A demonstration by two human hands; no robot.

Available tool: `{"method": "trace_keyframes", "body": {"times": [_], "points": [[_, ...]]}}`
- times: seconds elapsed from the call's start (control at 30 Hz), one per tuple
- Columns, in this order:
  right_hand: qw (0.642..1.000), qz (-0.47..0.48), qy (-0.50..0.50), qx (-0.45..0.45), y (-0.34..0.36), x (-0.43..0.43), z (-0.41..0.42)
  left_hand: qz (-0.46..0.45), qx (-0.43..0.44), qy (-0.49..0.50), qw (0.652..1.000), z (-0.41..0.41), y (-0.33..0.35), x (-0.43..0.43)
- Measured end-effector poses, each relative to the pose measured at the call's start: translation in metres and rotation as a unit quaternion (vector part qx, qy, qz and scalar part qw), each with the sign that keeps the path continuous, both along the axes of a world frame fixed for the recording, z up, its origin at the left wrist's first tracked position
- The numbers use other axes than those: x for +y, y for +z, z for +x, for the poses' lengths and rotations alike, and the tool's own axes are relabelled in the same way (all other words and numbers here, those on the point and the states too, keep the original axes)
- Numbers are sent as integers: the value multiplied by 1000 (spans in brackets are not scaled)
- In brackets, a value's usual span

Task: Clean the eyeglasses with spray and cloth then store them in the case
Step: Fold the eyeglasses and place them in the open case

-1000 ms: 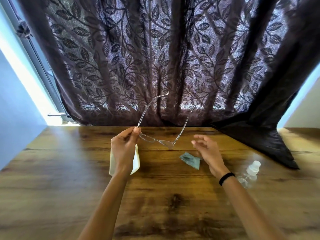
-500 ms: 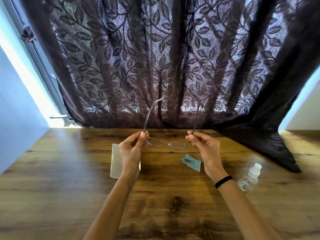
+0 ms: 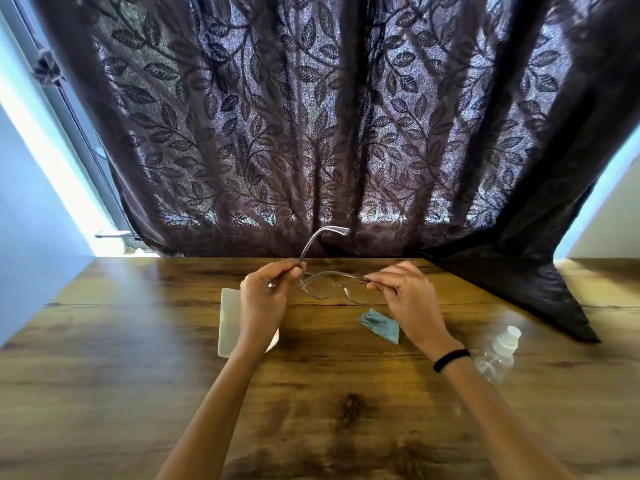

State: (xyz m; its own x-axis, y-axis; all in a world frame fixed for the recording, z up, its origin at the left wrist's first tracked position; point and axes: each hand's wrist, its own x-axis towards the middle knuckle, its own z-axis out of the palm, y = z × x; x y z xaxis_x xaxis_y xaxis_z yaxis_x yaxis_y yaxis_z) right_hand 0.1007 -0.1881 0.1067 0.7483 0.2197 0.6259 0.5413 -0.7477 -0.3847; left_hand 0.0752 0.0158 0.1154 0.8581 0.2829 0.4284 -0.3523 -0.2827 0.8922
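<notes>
Head view: the left hand (image 3: pixel 266 299) and right hand (image 3: pixel 408 299) pinch the clear thin-framed eyeglasses (image 3: pixel 332 289) above the wooden desk (image 3: pixel 138 375); the white oblong case (image 3: pixel 228 320), long axis near-to-far, lies under the left wrist.

I get backlight through the curtain (image 3: pixel 311 116) beyond the fingers (image 3: pixel 391 273), blown-out strip far left of them, wide-angle bending at edges.

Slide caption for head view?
Left hand and right hand hold clear eyeglasses over the wooden table; case, cloth and spray bottle sit on it.
</notes>
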Motion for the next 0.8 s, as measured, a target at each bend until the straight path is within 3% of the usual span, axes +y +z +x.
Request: {"method": "trace_keyframes", "body": {"times": [0.17, 0.33, 0.37, 0.43, 0.47, 0.53, 0.6, 0.8], "points": [[1000, 9, 18, 12, 0, -1, 0, 1, -50, 24, 998, 2, 0, 1], [979, 147, 46, 133, -2, -8, -1, -17, -91, 56, 994, 5, -2, 3], [962, 200, 60, 177, -4, -10, 0, -21, -95, 58, 994, 5, -3, 3], [892, 344, 96, 277, -11, -11, -2, -14, -101, 49, 994, 5, -5, 4], [859, 398, 101, 305, -14, -12, -3, 0, -101, 42, 994, 6, -7, 4], [829, 450, 94, 318, -18, -15, -4, 50, -101, 28, 993, 6, -9, 7], [827, 461, 79, 311, -20, -17, -3, 115, -110, 15, 987, 6, -10, 10], [870, 420, 50, 254, -20, -17, 0, 253, -140, -9, 957, 8, -15, 23]]}}
